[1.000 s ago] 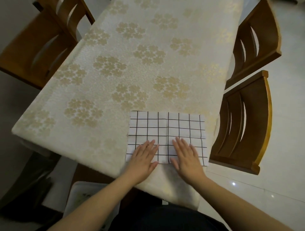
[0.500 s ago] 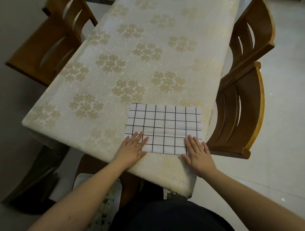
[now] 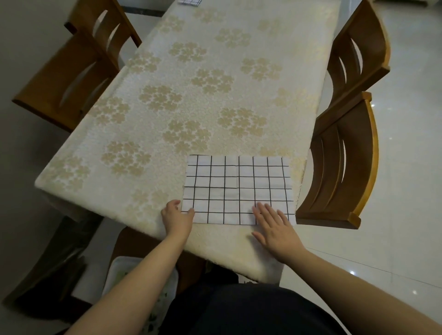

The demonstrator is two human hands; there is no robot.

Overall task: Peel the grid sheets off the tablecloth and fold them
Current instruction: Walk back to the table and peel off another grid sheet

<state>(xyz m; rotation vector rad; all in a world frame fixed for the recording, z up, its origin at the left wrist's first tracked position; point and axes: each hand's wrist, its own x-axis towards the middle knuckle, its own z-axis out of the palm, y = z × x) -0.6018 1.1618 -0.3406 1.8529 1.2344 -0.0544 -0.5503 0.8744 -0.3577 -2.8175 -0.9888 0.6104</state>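
one grid sheet [image 3: 238, 190] lies flat on the tablecloth [image 3: 191, 95] at the table's near end, looking not yet folded; a second grid-patterned piece [image 3: 190, 2] sits far beyond the fingers. the left hand [image 3: 177, 218] pinches the sheet's near-left corner, thumb on top. the right hand [image 3: 275, 227] rests with straight, slightly spread fingers [image 3: 263, 210] on the near-right edge.
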